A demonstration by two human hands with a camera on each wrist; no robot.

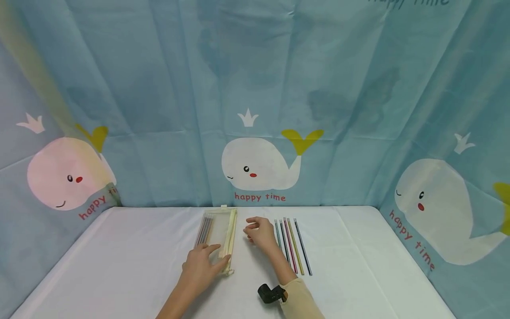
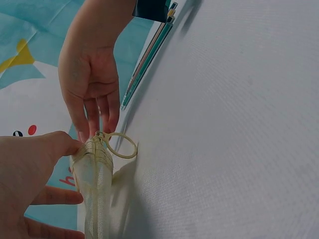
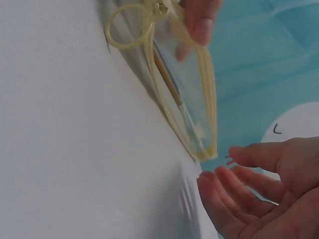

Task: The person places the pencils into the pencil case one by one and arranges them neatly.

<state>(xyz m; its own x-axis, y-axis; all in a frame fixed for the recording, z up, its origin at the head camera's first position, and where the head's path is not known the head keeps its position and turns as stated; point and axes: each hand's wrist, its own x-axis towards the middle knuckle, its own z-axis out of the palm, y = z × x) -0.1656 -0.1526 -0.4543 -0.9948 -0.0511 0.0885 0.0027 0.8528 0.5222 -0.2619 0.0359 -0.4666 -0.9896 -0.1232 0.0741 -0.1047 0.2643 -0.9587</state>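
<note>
A pale yellow mesh zip pouch point(image 1: 217, 226) lies on the white table, with several thin pencils point(image 1: 204, 228) visible inside along its left side. My left hand point(image 1: 201, 266) is on its near part, thumb at the zipper edge and fingers over the mesh. In the right wrist view, the thumb and a finger pinch the pouch's upper layer point(image 3: 207, 74), and its mouth gapes. A ring pull point(image 2: 130, 155) hangs from the near end. Just right of the pouch hovers my right hand point(image 1: 260, 235), fingers loosely bent, holding nothing.
Several coloured pencils point(image 1: 292, 248) lie side by side on the table point(image 1: 358, 257), right of my right hand. A black device point(image 1: 271, 293) sits at the right wrist. Behind the table hangs a blue curtain point(image 1: 159, 168) printed with whales.
</note>
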